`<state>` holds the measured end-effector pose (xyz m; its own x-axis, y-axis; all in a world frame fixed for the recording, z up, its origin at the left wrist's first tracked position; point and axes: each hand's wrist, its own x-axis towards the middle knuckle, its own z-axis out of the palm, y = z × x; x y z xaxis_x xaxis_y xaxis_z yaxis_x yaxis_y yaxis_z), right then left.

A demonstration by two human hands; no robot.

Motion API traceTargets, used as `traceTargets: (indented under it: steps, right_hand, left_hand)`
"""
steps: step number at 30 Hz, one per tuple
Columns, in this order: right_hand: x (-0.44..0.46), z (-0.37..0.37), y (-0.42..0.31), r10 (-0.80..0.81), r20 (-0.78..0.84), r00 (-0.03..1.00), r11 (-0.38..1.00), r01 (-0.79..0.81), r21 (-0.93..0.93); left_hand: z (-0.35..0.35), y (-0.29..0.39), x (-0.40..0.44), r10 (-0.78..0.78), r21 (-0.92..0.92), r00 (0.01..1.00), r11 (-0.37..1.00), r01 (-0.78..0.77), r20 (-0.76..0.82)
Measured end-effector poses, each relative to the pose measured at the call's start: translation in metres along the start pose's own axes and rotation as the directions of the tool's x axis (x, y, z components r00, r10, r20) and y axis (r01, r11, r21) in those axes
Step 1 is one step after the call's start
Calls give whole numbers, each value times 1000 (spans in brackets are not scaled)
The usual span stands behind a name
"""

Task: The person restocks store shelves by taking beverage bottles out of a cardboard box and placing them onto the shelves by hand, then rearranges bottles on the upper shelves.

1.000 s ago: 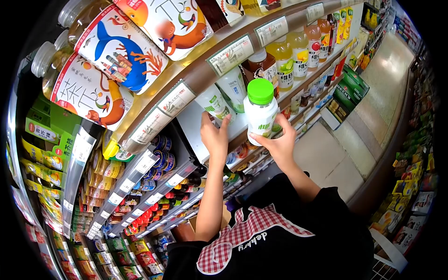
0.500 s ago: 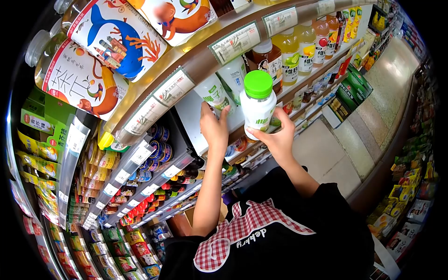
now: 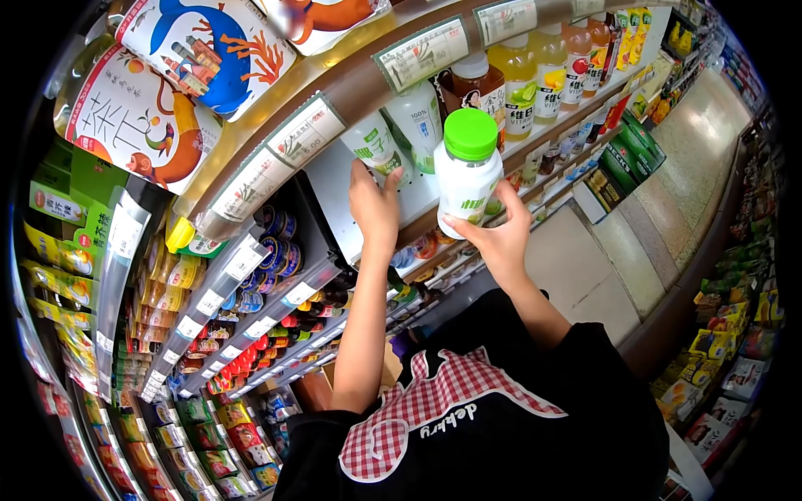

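Note:
My right hand (image 3: pixel 499 232) is closed around the lower part of a white plastic bottle (image 3: pixel 468 190) with a bright green cap and green lettering. It is held upright in front of the shelf, its cap towards me. My left hand (image 3: pixel 373 207) reaches onto the shelf, its thumb and fingers around the base of a white bottle (image 3: pixel 374 147) with green print. The top of that bottle is hidden behind the price-tag rail. Just to its right stands another white bottle (image 3: pixel 416 121), marked "100%".
Bottled juices (image 3: pixel 547 79) line the shelf to the right. Large labelled bottles (image 3: pixel 138 117) stand on the upper shelf. A curved rail with price tags (image 3: pixel 422 54) runs above my hands. Cans and packets fill the left shelves; green cartons (image 3: pixel 631 150) sit by the tiled aisle (image 3: pixel 668 217).
The view has shifted slightly, so the shelves sit higher in it. The green-capped bottle has moved a little rightward against the shelf. Both hands keep their hold.

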<state>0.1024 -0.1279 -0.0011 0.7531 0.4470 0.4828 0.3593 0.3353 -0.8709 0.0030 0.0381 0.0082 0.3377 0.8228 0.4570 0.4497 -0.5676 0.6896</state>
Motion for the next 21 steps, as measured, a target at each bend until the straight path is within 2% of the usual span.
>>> traceTargets:
  steps: [10,13,16,17,20,21]
  right_hand:
    - [-2,17,5,-8,40,999,1000,8,7]
    - [4,35,2,-86,3,996,996,86,27]
    - [11,51,1,-156,-13,988,988,156,-14]
    - [12,56,-2,-169,-20,985,985,168,-34]
    - [15,63,1,-228,-7,974,967,225,-120]
    - [16,67,3,-224,-16,974,968,220,-120]
  left_hand:
    - [-2,1,1,-8,3,1000,1000,8,12]
    - [-12,0,1,-5,21,999,1000,4,41]
    - [-31,6,-6,6,-91,1000,996,-5,3]
    - [-38,13,-11,-35,-158,999,987,32,-13]
    - [-49,8,-23,64,-115,998,991,-62,19]
    - [-52,21,-28,34,-149,998,989,-27,45]
